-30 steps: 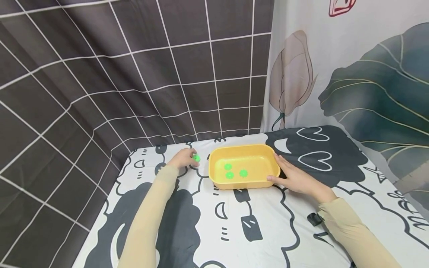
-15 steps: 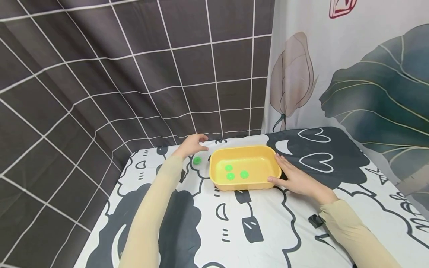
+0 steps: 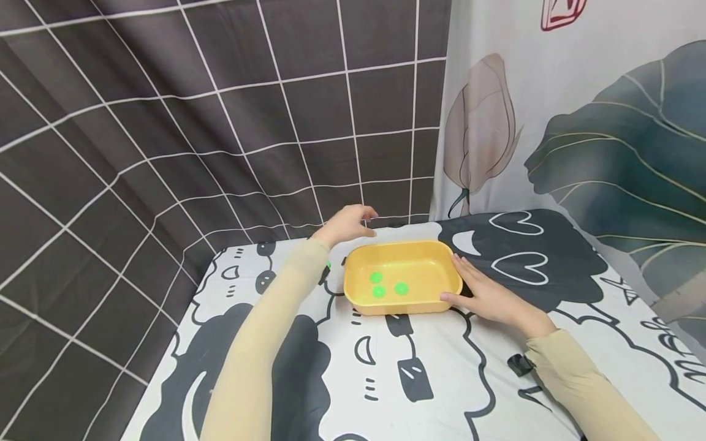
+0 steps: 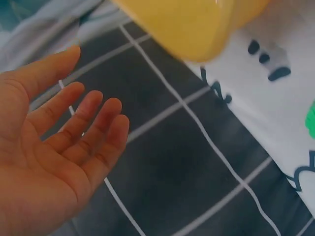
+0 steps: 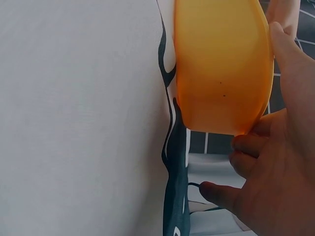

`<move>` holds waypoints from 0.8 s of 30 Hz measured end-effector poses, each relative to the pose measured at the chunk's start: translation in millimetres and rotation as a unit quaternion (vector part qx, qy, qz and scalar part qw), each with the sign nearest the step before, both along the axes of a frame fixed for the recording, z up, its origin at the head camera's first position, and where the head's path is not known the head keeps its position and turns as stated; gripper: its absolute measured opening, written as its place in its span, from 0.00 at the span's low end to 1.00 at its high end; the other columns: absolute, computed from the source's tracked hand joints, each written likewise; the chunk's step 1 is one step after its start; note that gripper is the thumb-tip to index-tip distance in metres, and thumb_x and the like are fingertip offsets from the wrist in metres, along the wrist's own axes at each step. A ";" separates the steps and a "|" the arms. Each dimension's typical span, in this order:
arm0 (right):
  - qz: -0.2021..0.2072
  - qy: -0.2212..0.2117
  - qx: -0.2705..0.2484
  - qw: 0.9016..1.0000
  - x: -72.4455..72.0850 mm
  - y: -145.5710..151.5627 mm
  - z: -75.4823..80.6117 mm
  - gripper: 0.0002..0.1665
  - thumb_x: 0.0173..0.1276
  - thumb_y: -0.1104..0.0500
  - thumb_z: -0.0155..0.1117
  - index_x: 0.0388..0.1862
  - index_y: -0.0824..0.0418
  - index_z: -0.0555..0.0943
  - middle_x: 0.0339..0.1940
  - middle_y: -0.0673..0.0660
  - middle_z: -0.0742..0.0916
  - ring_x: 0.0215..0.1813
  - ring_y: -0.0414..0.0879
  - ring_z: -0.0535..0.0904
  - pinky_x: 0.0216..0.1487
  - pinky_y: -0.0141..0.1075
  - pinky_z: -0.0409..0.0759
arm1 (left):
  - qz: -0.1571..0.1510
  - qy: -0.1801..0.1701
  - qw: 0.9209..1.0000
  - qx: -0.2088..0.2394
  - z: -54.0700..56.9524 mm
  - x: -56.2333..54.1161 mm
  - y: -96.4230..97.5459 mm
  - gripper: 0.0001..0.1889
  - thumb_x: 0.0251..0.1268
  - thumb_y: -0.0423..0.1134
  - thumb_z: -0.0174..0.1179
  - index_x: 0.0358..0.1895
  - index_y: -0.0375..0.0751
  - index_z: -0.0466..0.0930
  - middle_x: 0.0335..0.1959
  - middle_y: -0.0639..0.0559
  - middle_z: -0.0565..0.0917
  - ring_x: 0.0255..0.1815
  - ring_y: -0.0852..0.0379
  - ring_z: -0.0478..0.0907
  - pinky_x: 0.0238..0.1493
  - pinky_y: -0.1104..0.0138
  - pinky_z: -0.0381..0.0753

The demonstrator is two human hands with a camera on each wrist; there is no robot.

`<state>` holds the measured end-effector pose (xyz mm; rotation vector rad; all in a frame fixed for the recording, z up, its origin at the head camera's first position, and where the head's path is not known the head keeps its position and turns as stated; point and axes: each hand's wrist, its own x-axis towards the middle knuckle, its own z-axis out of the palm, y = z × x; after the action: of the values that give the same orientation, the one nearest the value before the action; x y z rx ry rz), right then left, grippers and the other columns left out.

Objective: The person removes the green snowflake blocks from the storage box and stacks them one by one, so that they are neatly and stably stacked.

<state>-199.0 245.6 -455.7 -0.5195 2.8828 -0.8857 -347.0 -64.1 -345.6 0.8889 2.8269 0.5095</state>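
A yellow plastic basin (image 3: 353, 306) with rounded corners sits on the patterned cloth. Three small round green pieces (image 3: 401, 288) lie on its floor, toward the left. My right hand (image 3: 488, 295) grips the basin's right end, thumb at the front rim and fingers along the side; the right wrist view shows the basin's outer wall (image 5: 221, 64) against this hand. Raised behind the basin's back left corner, my left hand (image 3: 347, 224) has loosely bent fingers and holds nothing. Another green piece (image 4: 311, 120) rests on the cloth left of the basin, mostly hidden by the left sleeve in the head view.
The black-and-white cloth (image 3: 380, 373) covers the work surface. A dark grid curtain (image 3: 265, 141) hangs along the back and left, and a white curtain with plant prints (image 3: 485, 122) hangs at the back right.
My left hand has let go of the green piece left of the basin, then risen and moved right, behind the basin's back left corner. The right hand and basin stay in place.
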 end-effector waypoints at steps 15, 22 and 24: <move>-0.004 -0.003 0.001 1.000 -1.2 0.7 -1.6 0.62 0.67 0.28 0.58 0.83 0.60 0.44 0.82 0.66 0.52 0.81 0.64 0.45 0.74 0.64 0.52 | -0.113 -0.008 0.982 -0.150 -43.5 26.6 52.9 0.23 0.63 0.42 0.68 0.61 0.44 0.80 0.54 0.49 0.83 0.55 0.53 0.78 0.58 0.63 0.76; -0.008 -0.002 0.003 1.000 -0.9 0.7 -2.8 0.63 0.66 0.26 0.57 0.83 0.61 0.45 0.83 0.65 0.52 0.82 0.63 0.45 0.75 0.62 0.52 | -0.149 -0.052 0.968 -0.194 -55.3 35.3 63.3 0.23 0.62 0.36 0.65 0.62 0.43 0.80 0.55 0.48 0.82 0.50 0.56 0.76 0.54 0.66 0.75; -0.009 -0.002 0.003 1.000 -0.2 1.4 -3.1 0.63 0.66 0.26 0.57 0.83 0.61 0.45 0.83 0.64 0.52 0.82 0.63 0.45 0.75 0.62 0.52 | -0.169 -0.055 0.961 -0.210 -57.0 38.0 66.0 0.23 0.61 0.36 0.66 0.61 0.42 0.80 0.52 0.49 0.82 0.46 0.57 0.76 0.51 0.69 0.75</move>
<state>-199.2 247.0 -458.8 -0.4905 2.8894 -0.8798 -308.9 1.9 -402.6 1.1652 2.4615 -0.0829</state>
